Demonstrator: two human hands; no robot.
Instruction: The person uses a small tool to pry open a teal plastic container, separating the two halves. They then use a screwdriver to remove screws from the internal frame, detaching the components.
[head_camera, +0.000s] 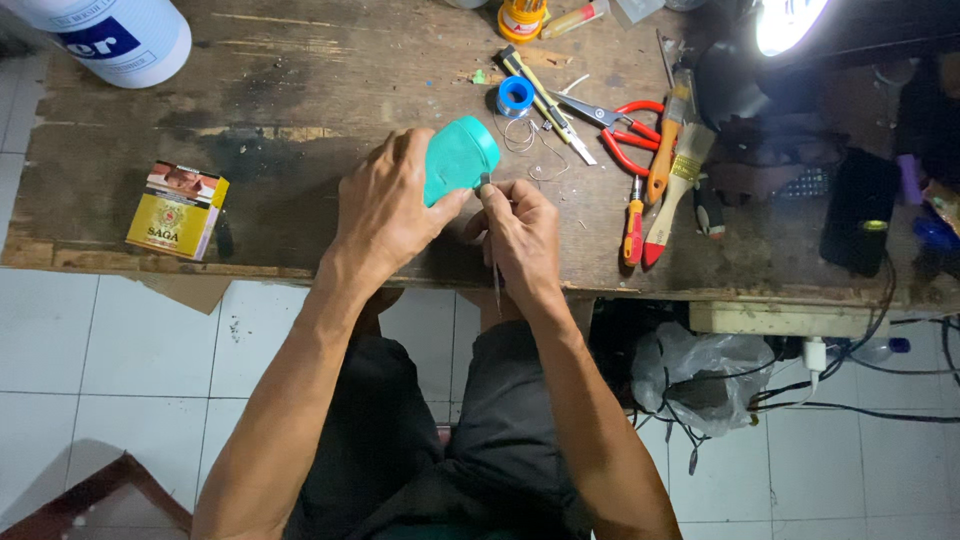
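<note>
My left hand (388, 205) grips a small teal plastic casing (458, 155) above the worn wooden workbench (300, 90). My right hand (520, 235) pinches a thin metal tool, probably tweezers (495, 280), whose tip touches the casing's near edge while its long end points down toward my lap. Both hands meet near the bench's front edge.
Red-handled scissors (620, 125), a paintbrush (672, 190), a small orange screwdriver (634, 225), a blue solder spool (516, 97) and a yellow-black cutter (545, 100) lie to the right. A yellow box (178, 210) sits left. A lamp (785, 22) shines top right; cables hang under the bench.
</note>
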